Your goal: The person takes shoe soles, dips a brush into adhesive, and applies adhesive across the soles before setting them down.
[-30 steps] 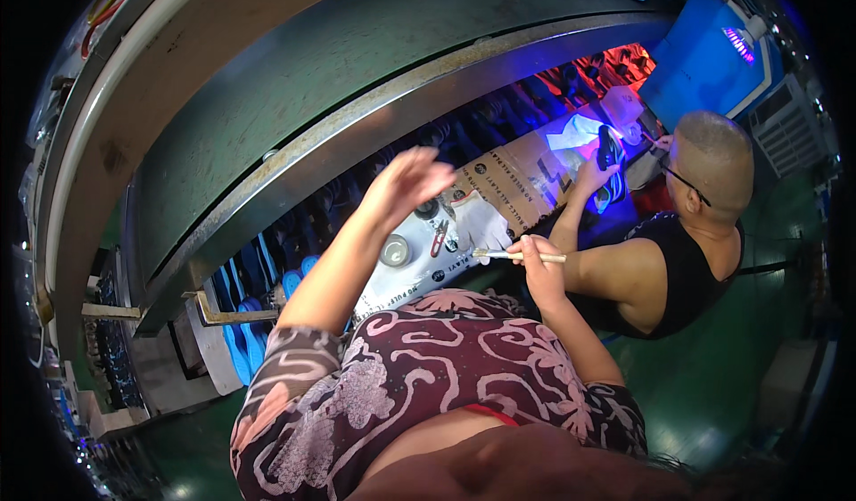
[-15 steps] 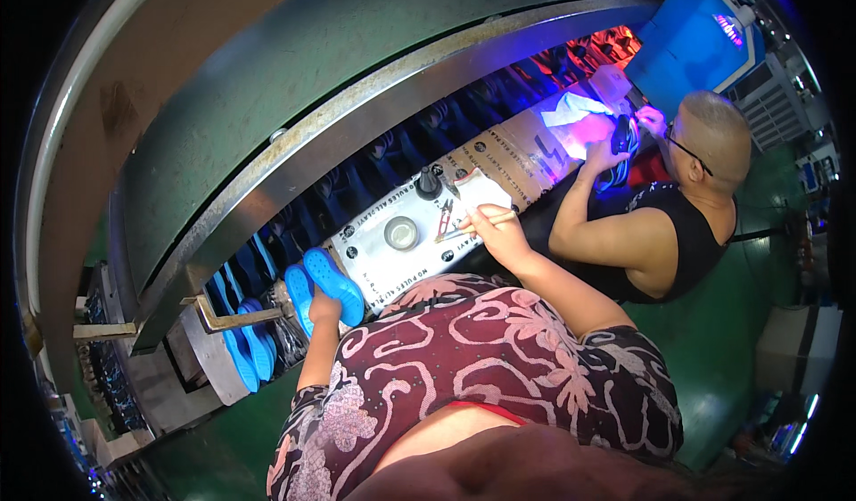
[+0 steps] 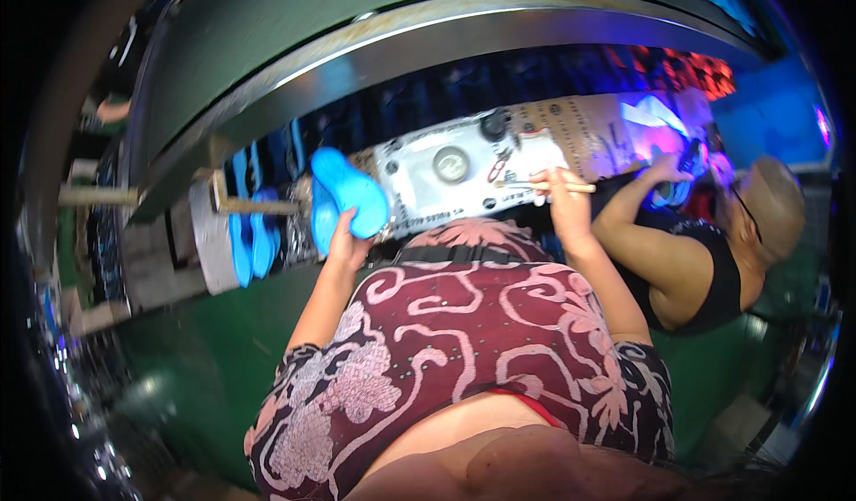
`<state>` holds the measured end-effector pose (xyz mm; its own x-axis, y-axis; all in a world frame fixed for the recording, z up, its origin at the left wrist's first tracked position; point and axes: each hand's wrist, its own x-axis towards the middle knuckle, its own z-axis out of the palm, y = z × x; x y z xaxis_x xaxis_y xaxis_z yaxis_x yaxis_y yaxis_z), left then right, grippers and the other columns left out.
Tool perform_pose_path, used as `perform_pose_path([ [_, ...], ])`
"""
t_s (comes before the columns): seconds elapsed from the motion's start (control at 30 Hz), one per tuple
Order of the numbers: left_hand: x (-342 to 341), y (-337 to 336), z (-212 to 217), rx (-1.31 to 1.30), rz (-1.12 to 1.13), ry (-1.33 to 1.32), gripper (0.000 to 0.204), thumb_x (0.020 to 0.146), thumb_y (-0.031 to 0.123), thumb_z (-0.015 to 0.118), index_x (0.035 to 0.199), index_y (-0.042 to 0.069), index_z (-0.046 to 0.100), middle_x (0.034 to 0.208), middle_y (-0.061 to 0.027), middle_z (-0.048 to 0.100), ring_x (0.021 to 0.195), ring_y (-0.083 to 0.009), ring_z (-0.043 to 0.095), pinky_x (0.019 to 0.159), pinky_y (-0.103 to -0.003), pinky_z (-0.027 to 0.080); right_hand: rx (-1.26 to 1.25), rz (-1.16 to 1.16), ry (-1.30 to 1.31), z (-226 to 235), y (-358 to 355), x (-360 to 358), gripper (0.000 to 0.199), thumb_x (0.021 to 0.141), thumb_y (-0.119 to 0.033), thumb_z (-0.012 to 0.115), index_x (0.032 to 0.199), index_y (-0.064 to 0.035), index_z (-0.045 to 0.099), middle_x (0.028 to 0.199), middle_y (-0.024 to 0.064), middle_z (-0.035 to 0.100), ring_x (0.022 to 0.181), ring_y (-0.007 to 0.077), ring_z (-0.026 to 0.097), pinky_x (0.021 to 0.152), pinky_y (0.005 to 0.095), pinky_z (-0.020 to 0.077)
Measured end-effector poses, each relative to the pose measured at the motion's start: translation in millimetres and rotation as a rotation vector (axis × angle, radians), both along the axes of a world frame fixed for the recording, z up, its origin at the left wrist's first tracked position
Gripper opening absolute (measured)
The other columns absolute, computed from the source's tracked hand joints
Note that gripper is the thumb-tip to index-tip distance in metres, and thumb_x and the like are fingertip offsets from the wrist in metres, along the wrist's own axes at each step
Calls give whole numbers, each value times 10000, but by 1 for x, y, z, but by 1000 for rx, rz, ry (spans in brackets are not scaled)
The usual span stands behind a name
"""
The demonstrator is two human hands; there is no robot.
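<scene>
A bright blue clog [image 3: 355, 191] is gripped in my left hand [image 3: 350, 241], its sole tilted up. A second blue clog [image 3: 322, 221] sits partly behind it, touching it; whether my hand grips that one too is hidden. My right hand [image 3: 565, 205] is closed around a thin wooden-handled brush [image 3: 583, 187], whose tip points left over the white covered board [image 3: 412, 189]. Near the brush tip lie red-handled pliers [image 3: 497, 168]. A small round cup [image 3: 451, 164] stands on the board, with a dark bottle [image 3: 492, 127] behind the pliers and a white cloth [image 3: 539, 151] beside them.
Behind the board runs a long metal-edged machine [image 3: 428, 30] with dark shoes under it. More blue clogs [image 3: 262, 241] stand at left, by a wooden bracket [image 3: 254, 205]. At right, a co-worker [image 3: 687, 260] handles a dark shoe [image 3: 687, 162] under purple light.
My view has turned, so the board appears more level. My left hand has raised the blue clog and tipped its sole up. My right hand still holds the brush by the pliers.
</scene>
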<state>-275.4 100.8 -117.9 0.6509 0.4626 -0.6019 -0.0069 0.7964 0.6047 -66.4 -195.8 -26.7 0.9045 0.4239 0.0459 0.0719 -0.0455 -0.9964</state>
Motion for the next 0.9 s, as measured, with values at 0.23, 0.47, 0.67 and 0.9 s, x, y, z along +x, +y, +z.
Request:
perform_pose_path([
  [0.23, 13, -36, 74, 1114, -151, 49, 452, 792, 91, 565, 1192, -8, 378, 1040, -125, 557, 906, -173, 569, 725, -304, 491, 81, 147, -51, 44, 37, -11, 349, 928, -214, 460, 742, 36, 618, 684, 81, 600, 647, 132, 540, 651, 247, 433],
  [0.47, 40, -53, 127, 1164, -80, -60, 411, 745, 58, 591, 1115, -46, 445, 976, -133, 587, 854, -172, 579, 774, -285, 463, 67, 429, -615, 67, 71, -19, 209, 842, -128, 534, 685, -38, 638, 631, 48, 604, 635, 209, 544, 818, 373, 389],
  [0.67, 44, -50, 135, 1235, -150, -72, 406, 768, 51, 606, 1116, -59, 428, 1020, -142, 580, 907, -176, 573, 830, -306, 448, 46, 449, -709, 69, 82, -23, 198, 822, -118, 556, 654, -44, 630, 612, 59, 582, 598, 220, 518, 671, 333, 377],
  [0.9, 46, -47, 140, 1232, -127, -44, 415, 721, 40, 593, 1104, -49, 459, 946, -134, 605, 852, -175, 596, 764, -286, 469, 2, 324, -559, 66, 77, -16, 226, 835, -116, 545, 644, -27, 627, 574, 61, 565, 563, 200, 510, 642, 317, 388],
])
